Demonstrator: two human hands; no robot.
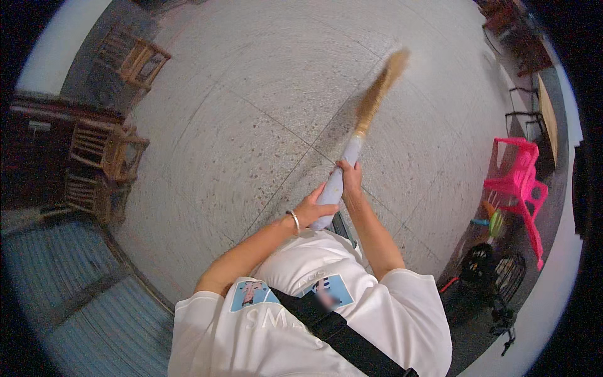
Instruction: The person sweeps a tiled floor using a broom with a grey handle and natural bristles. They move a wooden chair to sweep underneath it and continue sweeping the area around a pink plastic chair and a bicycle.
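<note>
A broom (375, 100) with straw-coloured bristles and a pale grey-white wrapped handle slants away from me toward the far right. My left hand (312, 208), with a light bracelet on its wrist, is closed round the handle near its close end. Further up the handle, my right hand (350, 175) grips it too. The bristle tip is smeared by motion over the speckled floor (264, 151); whether it touches the floor I cannot tell.
Several wooden chairs (107, 151) line the left side. A ribbed blue-grey surface (75, 283) lies at the lower left. On the right stand a pink plastic chair (516, 182), a black wire-frame object (509, 273) and a board-topped table (548, 119).
</note>
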